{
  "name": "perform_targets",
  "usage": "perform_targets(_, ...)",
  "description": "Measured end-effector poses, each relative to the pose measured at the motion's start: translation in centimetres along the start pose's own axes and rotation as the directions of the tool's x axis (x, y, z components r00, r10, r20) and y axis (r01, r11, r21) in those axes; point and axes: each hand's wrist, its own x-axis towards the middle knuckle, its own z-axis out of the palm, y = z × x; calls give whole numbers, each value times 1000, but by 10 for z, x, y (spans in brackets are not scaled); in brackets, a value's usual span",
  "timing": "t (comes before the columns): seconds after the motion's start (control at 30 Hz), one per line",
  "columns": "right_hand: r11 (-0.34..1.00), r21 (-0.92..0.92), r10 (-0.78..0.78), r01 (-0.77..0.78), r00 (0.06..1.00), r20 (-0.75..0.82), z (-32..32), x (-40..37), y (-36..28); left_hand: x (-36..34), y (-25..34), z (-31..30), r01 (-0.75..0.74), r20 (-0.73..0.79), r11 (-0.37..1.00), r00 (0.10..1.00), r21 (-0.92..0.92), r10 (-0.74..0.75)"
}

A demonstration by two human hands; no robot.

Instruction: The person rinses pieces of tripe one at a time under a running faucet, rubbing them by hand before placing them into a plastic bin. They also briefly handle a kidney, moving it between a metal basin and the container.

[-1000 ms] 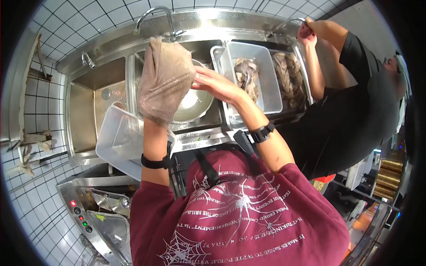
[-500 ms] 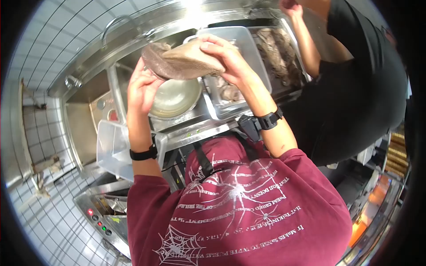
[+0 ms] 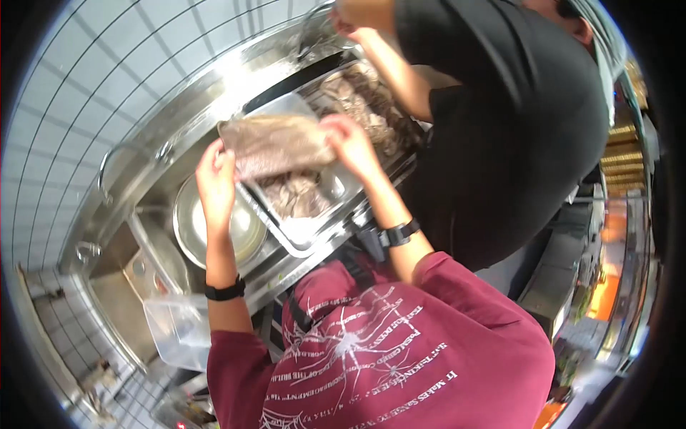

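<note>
A broad, floppy grey-brown sheet of meat that looks like tripe (image 3: pixel 275 146) is stretched between my two hands. My left hand (image 3: pixel 216 175) pinches its left edge, and my right hand (image 3: pixel 349 143) grips the right edge, slightly blurred. Under the sheet stands a clear plastic tub (image 3: pixel 304 250) with similar grey-brown pieces (image 3: pixel 296 196) in it, partly hidden by the sheet. To the left of the tub, below my left hand, is a round metal bowl (image 3: pixel 184 225) holding cloudy liquid.
Close on my right a person in a black shirt (image 3: pixel 493 136) reaches over a tray of dark meat pieces (image 3: pixel 364 100). An empty-looking clear plastic container (image 3: pixel 168 332) sits at the lower left by the sink edge. A curved faucet (image 3: pixel 107 171) rises at the back left.
My view has turned right. The folded sheet is now spread flatter, and both hands have moved with it from above the bowl to over the tub.
</note>
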Motion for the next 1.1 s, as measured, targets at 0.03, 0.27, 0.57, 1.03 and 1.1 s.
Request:
perform_targets(0.03,910,-404,116,-94,993,31,7,-9,11,1,-16,2,-117,108,929,991,350,84)
perform_targets(0.27,927,-333,123,-173,978,-166,2,-4,41,-29,-34,26,-267,281,635,956,725,81)
perform_targets(0.57,715,-644,306,-274,950,-64,3,95,156,-64,-55,52,-599,493,520,799,609,343)
perform_targets(1.03,688,-619,199,-379,919,-341,-16,75,60,-16,4,75,-393,445,848,869,355,216)
perform_targets(1.1,714,-623,121,-319,933,-340,-12,60,48,-3,11,92,-376,471,854,863,359,182)
